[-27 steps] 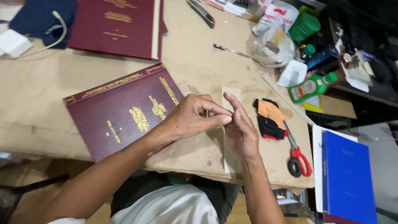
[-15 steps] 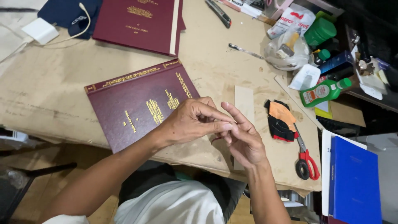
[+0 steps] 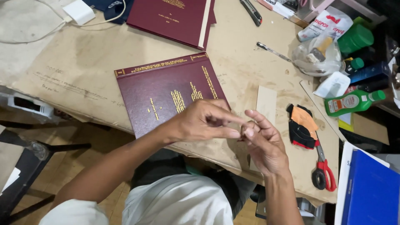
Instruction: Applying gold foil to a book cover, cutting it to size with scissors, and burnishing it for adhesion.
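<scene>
**Picking at your fingertips above the maroon book**

Bringing your two hands together over the near table edge, you have lifted them a little off the board since a moment ago, and the view has drifted so the maroon book [image 3: 166, 93] now sits further up-left of them. That suggests the work is at your fingers, not yet on the cover.

Your left hand [image 3: 200, 123] reaches across, wrist bent, thumb and forefinger pinched shut against the fingertips [image 3: 250, 131] of your right hand [image 3: 264, 143]; whether anything is held in that pinch is too small to tell. The right hand is palm-up, fingers loosely curled and half open.

A pale card strip [image 3: 266, 102] lies just beyond your right hand, with red-handled scissors [image 3: 323, 168] further right.
</scene>
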